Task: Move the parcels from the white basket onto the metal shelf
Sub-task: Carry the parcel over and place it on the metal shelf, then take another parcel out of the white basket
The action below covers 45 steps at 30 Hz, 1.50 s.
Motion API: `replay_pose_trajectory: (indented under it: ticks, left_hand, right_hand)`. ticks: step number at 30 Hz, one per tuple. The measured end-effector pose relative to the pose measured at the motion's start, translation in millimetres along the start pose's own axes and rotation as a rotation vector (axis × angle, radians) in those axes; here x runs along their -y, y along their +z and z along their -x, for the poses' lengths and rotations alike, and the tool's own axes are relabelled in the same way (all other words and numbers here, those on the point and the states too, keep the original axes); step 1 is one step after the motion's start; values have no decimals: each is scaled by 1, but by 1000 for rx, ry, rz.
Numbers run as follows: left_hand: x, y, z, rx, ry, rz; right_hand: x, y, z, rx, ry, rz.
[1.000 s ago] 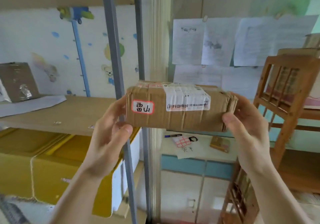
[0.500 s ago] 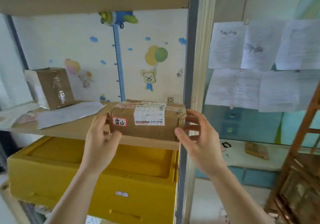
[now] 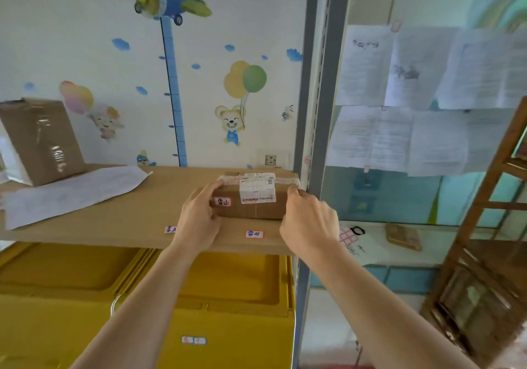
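With both hands clamped on the ends of the brown parcel (image 3: 251, 197), left hand (image 3: 199, 220) on its left end and right hand (image 3: 308, 220) on its right, I have a closed grip on it as it sits on the metal shelf (image 3: 128, 212) board by the right upright (image 3: 322, 112). I judge the best move is to seat it flat above the matching red-edged label (image 3: 254, 234), square to the edge, then release.

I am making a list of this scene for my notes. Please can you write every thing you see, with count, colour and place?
parcel: 1, brown, shelf board, right end
second box: 1, brown, taped, shelf's left end
paper sheet: 1, white, lying on shelf
shelf: 1, tan board, grey posts
bins: 2, yellow, under shelf
papers: several, white, right wall
wooden rack: 1, brown, far right
left hand: 1, parcel's left end
right hand: 1, parcel's right end
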<state>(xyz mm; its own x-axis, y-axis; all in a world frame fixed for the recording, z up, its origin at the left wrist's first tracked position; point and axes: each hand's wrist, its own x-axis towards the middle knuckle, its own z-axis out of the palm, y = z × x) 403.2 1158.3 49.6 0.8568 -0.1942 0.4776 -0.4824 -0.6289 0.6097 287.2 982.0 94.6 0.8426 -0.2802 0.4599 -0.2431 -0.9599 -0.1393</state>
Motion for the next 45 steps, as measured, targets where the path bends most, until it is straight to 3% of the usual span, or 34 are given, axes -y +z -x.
replay_pose_trajectory:
  ticks: [7, 14, 17, 19, 22, 27, 36, 45]
  left_hand:
    - [-7, 3, 0, 36, -26, -30]
    - [-22, 6, 9, 77, -73, -34]
    - [-46, 5, 25, -100, -54, -7]
    - [-76, 7, 43, -260, 62, 89]
    - [-142, 24, 70, -285, 287, 315]
    - [-278, 110, 100, -57, 519, 536]
    - [-520, 311, 169, 345, 668, 933]
    - [-668, 470, 197, 563, 725, 1006]
  right_hand:
    - [1, 3, 3, 66, -55, 152]
    - [-12, -16, 5, -38, -144, 16]
    - [-36, -32, 8, -125, -262, -190]
    - [-65, -45, 14, -206, -333, -373]
    - [-130, -62, 29, -271, -377, -574]
    - [-284, -100, 75, -294, -240, -625]
    - [-565, -197, 197, -536, 122, -491]
    - [-739, -217, 239, -601, 283, -337]
